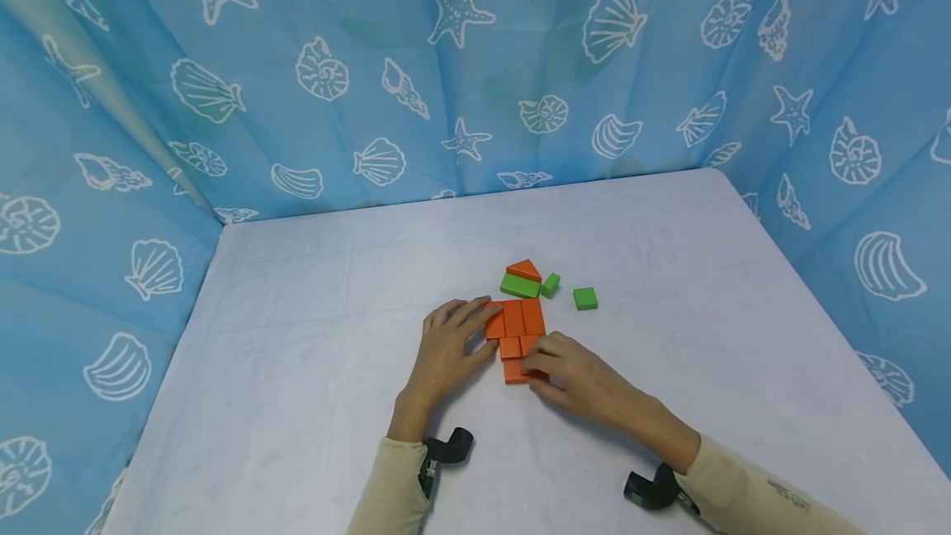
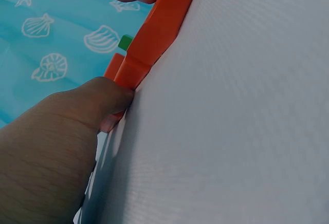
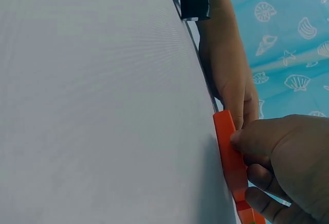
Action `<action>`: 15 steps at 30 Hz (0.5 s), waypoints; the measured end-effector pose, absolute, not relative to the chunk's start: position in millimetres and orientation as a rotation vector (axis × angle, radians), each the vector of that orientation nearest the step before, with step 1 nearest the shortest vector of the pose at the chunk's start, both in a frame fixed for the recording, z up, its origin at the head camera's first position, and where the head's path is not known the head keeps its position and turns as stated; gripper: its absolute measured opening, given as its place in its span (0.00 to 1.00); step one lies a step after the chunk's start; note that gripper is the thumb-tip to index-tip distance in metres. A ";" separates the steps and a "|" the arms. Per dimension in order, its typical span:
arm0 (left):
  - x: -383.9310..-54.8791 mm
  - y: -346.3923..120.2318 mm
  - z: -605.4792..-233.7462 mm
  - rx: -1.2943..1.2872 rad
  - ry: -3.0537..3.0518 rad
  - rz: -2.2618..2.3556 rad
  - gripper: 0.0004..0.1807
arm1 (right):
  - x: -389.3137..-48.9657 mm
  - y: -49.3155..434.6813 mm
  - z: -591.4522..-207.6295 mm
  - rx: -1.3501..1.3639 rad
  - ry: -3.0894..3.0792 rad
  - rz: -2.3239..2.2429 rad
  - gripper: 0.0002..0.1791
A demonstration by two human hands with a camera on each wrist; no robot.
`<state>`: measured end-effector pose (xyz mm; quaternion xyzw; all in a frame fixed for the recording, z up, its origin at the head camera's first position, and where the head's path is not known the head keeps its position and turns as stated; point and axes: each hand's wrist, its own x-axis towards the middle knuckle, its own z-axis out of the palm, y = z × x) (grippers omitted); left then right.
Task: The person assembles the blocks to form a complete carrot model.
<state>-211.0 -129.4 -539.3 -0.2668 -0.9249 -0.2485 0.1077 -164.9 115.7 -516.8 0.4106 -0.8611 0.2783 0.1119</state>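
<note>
Flat orange blocks lie together on the white table, three upright ones (image 1: 513,318) in a row, two smaller ones (image 1: 510,347) below, and a long rectangular block (image 1: 514,373) nearest me. My left hand (image 1: 448,349) holds the leftmost orange block (image 1: 494,327) between its fingers at the far end and its thumb (image 2: 110,94) at the near corner. At the near end, my right hand (image 1: 587,378) pinches the long block, covering its right part. In the right wrist view, the right thumb (image 3: 252,137) presses against that block's side.
Beyond the orange group lie a long green block (image 1: 520,286), an orange triangular block (image 1: 525,270), a small green block (image 1: 551,285) and a green square block (image 1: 585,299). A blue shell-patterned curtain (image 1: 505,64) surrounds the white tabletop (image 1: 297,353) at the back and sides.
</note>
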 end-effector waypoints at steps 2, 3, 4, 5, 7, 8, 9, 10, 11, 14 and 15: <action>-211.3 -129.3 -539.0 -0.785 -2.731 -0.724 0.27 | -165.8 115.1 -517.0 1.192 -2.528 0.813 0.10; -211.3 -129.3 -538.8 -0.784 -2.739 -0.723 0.27 | -166.0 115.0 -516.5 1.186 -2.532 0.811 0.10; -211.5 -129.1 -539.0 -0.784 -2.748 -0.718 0.27 | -166.0 115.1 -515.2 1.178 -2.544 0.811 0.10; -211.5 -128.9 -539.0 -0.785 -2.755 -0.712 0.27 | -166.3 115.4 -513.5 1.171 -2.556 0.818 0.10; -211.6 -128.5 -539.0 -0.787 -2.762 -0.705 0.27 | -168.7 116.4 -508.7 1.153 -2.574 0.825 0.09; -211.6 -128.3 -538.8 -0.788 -2.766 -0.700 0.27 | -171.0 117.1 -505.4 1.136 -2.588 0.827 0.09; -211.6 -128.2 -538.6 -0.786 -2.768 -0.697 0.27 | -174.6 118.0 -501.6 1.115 -2.603 0.830 0.09; -211.6 -128.1 -538.4 -0.784 -2.770 -0.691 0.27 | -179.4 119.1 -497.8 1.087 -2.621 0.830 0.09; -211.7 -128.0 -538.2 -0.780 -2.771 -0.688 0.27 | -185.5 120.3 -494.2 1.055 -2.637 0.832 0.09; -211.4 -128.1 -539.1 -0.769 -2.775 -0.685 0.27 | -210.1 124.7 -485.4 0.966 -2.692 0.798 0.10; -211.0 -128.0 -539.6 -0.766 -2.776 -0.692 0.27 | -219.2 126.2 -483.5 0.943 -2.709 0.786 0.11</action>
